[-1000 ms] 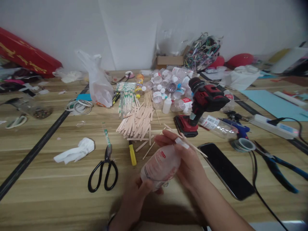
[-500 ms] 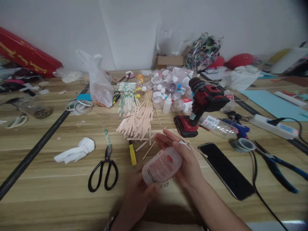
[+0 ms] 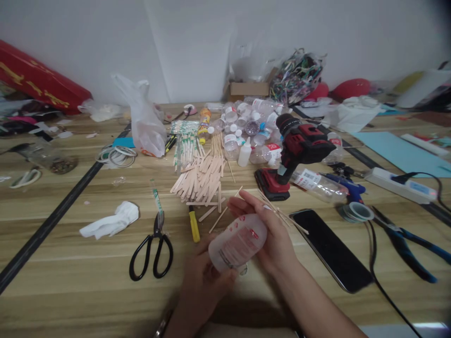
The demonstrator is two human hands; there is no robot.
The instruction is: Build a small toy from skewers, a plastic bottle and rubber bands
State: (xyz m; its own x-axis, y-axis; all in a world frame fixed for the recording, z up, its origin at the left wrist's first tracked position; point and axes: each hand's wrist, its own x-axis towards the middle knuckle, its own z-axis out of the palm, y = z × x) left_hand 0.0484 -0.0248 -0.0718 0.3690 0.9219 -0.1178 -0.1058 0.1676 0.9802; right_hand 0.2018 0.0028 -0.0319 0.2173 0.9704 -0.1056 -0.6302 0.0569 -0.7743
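Note:
A translucent whitish plastic bottle (image 3: 237, 241) with red print lies tilted between my hands, above the table's near part. My left hand (image 3: 207, 277) grips its lower left end, the thumb along the near side. My right hand (image 3: 275, 234) is cupped round the upper right end, fingers extended behind it. Thin wooden sticks (image 3: 283, 216) stick out past the back of my right hand; whether it touches them is unclear. Left of the hands lie a yellow-handled screwdriver (image 3: 194, 226) and black-handled scissors (image 3: 157, 244). A black phone (image 3: 333, 251) is to the right.
Flat wooden craft sticks (image 3: 200, 178) lie heaped ahead, before a pile of clear plastic bottles (image 3: 246, 117). A red cordless drill (image 3: 299, 145) stands upright at right. Beyond the phone are pliers (image 3: 398, 239), a glue gun (image 3: 348, 185) and a power strip (image 3: 401, 185). A crumpled tissue (image 3: 112, 220) lies left.
The bottle has turned slightly in my hands, so its red print sits differently. My right hand and the thin sticks behind it have shifted a little to the right.

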